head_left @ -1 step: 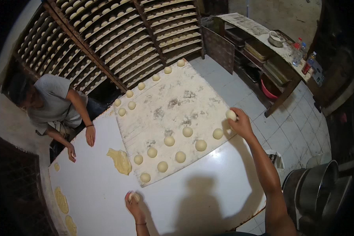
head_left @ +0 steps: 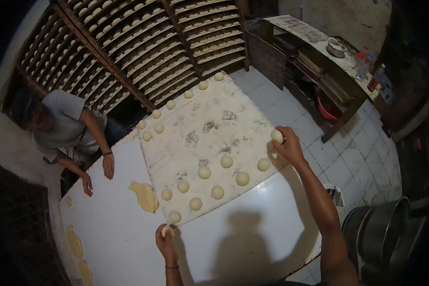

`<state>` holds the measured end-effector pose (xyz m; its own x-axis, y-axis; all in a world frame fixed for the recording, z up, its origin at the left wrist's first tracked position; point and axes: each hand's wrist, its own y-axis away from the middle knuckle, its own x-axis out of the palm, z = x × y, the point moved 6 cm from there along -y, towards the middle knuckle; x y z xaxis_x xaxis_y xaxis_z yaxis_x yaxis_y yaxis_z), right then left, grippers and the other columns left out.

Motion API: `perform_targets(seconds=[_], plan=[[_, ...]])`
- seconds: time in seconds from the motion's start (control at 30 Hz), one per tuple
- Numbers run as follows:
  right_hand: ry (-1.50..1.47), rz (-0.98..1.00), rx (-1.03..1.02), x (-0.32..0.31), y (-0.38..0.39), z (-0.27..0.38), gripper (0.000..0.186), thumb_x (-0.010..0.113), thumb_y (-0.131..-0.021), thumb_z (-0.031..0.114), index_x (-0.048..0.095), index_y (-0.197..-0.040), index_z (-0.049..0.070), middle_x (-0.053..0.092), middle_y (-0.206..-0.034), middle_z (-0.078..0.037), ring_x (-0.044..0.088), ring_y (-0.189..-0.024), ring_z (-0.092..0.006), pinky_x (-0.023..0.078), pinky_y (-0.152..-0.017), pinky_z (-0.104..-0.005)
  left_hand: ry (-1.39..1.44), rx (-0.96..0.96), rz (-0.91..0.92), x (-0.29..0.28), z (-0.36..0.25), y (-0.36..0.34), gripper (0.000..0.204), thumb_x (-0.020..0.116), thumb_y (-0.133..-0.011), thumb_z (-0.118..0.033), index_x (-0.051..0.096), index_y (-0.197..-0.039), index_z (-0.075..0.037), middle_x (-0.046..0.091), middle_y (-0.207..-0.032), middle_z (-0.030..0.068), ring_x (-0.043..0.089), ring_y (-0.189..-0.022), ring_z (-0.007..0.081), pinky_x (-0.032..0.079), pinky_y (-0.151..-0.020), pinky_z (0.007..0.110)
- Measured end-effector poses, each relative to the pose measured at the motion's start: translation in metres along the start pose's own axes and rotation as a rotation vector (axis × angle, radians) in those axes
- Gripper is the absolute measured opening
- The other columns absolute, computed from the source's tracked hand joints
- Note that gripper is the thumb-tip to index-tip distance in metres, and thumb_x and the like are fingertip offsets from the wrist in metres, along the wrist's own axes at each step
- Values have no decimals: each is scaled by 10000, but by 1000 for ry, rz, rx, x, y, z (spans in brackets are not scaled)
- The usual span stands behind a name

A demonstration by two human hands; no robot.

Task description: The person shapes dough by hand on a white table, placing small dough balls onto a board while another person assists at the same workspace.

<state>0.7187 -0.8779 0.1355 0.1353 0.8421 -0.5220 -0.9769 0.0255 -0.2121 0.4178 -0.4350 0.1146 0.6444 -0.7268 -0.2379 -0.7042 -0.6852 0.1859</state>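
My right hand (head_left: 290,147) is closed on a pale round dough ball (head_left: 277,136) at the right corner of a floured board (head_left: 255,107). Around another dough ball (head_left: 167,231) curl the fingers of my left hand (head_left: 165,245), just off the board's near left corner. Several dough balls, among them a large one (head_left: 242,178), lie in two rows along the board's near side. Several more, such as one at the far corner (head_left: 219,76), line its far left edge. A flattened piece of yellow dough (head_left: 145,196) rests on the white table (head_left: 124,229) beside the board.
A person in a grey shirt (head_left: 64,114) leans at the table's left, hands on its edge. Behind stand racks (head_left: 143,62) of dough balls. Yellow dough pieces (head_left: 74,242) lie at the left edge. A floury workbench (head_left: 305,33) stands far right, metal pots (head_left: 383,229) near right.
My left hand has moved up and slightly right with its dough ball, closer to the board's near corner. My right hand has shifted slightly up and left, still holding its ball.
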Motion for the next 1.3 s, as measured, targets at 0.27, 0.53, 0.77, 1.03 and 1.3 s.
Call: perform_targets(seconds=[0.27, 0.53, 0.77, 1.03, 1.3], plan=[[288, -141, -132, -2, -15, -22, 634, 742, -742, 231, 490, -1285, 24, 428, -1363, -228, 434, -1202, -426, 352, -1019, -457, -364, 901, 554, 349, -133, -25, 359, 666, -799, -105, 555, -1120, 9, 564, -1125, 191, 545, -1044, 339, 446, -899, 387], [-96, -221, 230, -102, 131, -88, 283, 617, -829, 66, 580, -1100, -7, 520, -1246, -136, 529, -1098, -236, 441, -898, -334, -540, 884, 332, 340, -98, -57, 309, 645, -811, -127, 608, -1083, 15, 564, -1139, 201, 511, -1090, 361, 423, -932, 421], [-321, -364, 419, -111, 211, -139, 197, 588, -915, 127, 596, -1059, -7, 613, -995, -61, 579, -899, -129, 461, -810, -255, -580, 646, 490, 295, -65, -80, 175, 618, -827, -123, 643, -936, 12, 623, -1011, 160, 603, -886, 318, 483, -787, 379], [-417, -308, 495, -103, 219, -96, 208, 592, -907, 121, 605, -1054, -25, 624, -970, -70, 583, -887, -136, 460, -800, -261, -526, 871, 400, 298, -74, -69, 151, 568, -858, -115, 607, -913, 20, 611, -870, 157, 592, -764, 310, 472, -721, 377], [-401, -345, 540, -112, 255, -90, 203, 601, -908, 142, 604, -1026, -23, 616, -943, -81, 585, -874, -143, 476, -771, -269, -490, 640, 443, 297, -60, -75, 175, 438, -923, -137, 532, -866, 0, 574, -696, 186, 575, -691, 336, 437, -653, 419]])
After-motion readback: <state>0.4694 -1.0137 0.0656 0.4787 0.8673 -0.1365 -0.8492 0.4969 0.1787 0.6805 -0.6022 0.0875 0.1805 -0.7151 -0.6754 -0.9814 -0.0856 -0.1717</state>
